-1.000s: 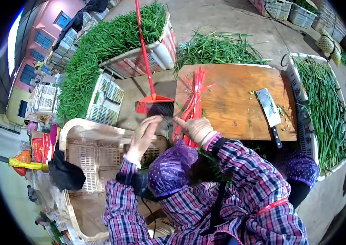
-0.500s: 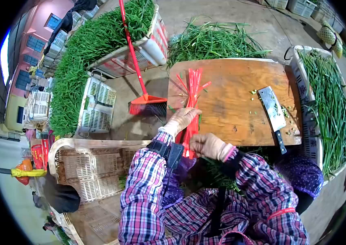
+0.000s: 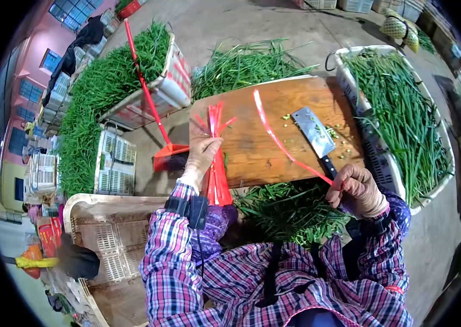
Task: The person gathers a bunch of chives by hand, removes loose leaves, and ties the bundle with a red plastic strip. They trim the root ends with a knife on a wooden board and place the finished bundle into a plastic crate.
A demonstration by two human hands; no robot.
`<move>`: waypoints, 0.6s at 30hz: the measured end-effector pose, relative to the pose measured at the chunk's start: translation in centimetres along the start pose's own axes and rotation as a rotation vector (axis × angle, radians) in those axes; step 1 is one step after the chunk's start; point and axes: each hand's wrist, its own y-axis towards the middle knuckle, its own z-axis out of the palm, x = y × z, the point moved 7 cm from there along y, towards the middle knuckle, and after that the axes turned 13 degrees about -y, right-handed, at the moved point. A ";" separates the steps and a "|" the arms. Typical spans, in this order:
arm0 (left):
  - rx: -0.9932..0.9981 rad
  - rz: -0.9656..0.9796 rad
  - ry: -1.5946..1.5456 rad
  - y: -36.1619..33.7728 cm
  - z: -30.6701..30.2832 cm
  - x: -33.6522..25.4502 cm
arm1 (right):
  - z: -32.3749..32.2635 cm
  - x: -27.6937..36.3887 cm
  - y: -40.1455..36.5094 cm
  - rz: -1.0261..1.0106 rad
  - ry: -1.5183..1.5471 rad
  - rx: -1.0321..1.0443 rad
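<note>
My left hand (image 3: 202,155) is closed on a bundle of red plastic strips (image 3: 218,182) at the left edge of the wooden board (image 3: 249,161). The strips fan out above the fingers and hang past the board's near edge. Held away to the right, my right hand (image 3: 356,191) pinches the end of a single red strip (image 3: 278,143), which stretches up and left across the board. A cleaver (image 3: 313,132) lies flat on the right part of the board, its black handle towards my right hand. Small chopped bits (image 3: 335,132) are scattered around the blade.
Crates packed with green stalks stand at right (image 3: 399,120) and left (image 3: 116,87). A red broom (image 3: 148,98) leans at the left crate. Loose greens (image 3: 246,65) lie behind the board, more (image 3: 290,212) below it. A brown crate (image 3: 110,240) is at my left.
My right hand has moved right, away from the bundle, drawing one red strip out. My left hand stays on the bundle. The whole view has shifted, putting the board further left.
</note>
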 end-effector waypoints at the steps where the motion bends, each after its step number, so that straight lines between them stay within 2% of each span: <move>1: 0.006 0.003 -0.074 -0.9 0.7 -1.0 | 0.0 0.5 -0.7 -0.030 -0.004 -0.007; 2: 0.012 0.015 -0.076 -2.1 1.4 -2.0 | 0.0 1.0 -1.5 -0.059 -0.007 -0.013; 4: 0.263 -0.090 -0.344 -5.2 4.7 -3.0 | 0.3 1.7 -2.6 -0.135 0.028 0.022; 6: 0.420 -0.126 -0.458 -8.5 8.1 -3.2 | 1.0 2.0 -3.8 -0.054 0.030 0.057; 9: 0.545 -0.085 -0.611 -12.1 11.9 -5.3 | 2.1 0.7 -5.6 0.076 -0.053 0.266; 10: 0.448 -0.144 -0.669 -12.7 12.3 -5.5 | 2.3 0.3 -6.1 0.086 -0.111 0.336; 12: 0.345 -0.114 -0.818 -13.2 12.1 -5.3 | 2.8 0.7 -7.1 0.046 -0.125 0.417; 14: 0.225 -0.019 -0.674 -13.8 11.9 -5.8 | 2.8 1.2 -7.8 0.038 -0.171 0.459; 18: 0.159 -0.073 -0.784 -15.5 12.7 -6.0 | 2.1 2.6 -8.9 0.050 -0.209 0.427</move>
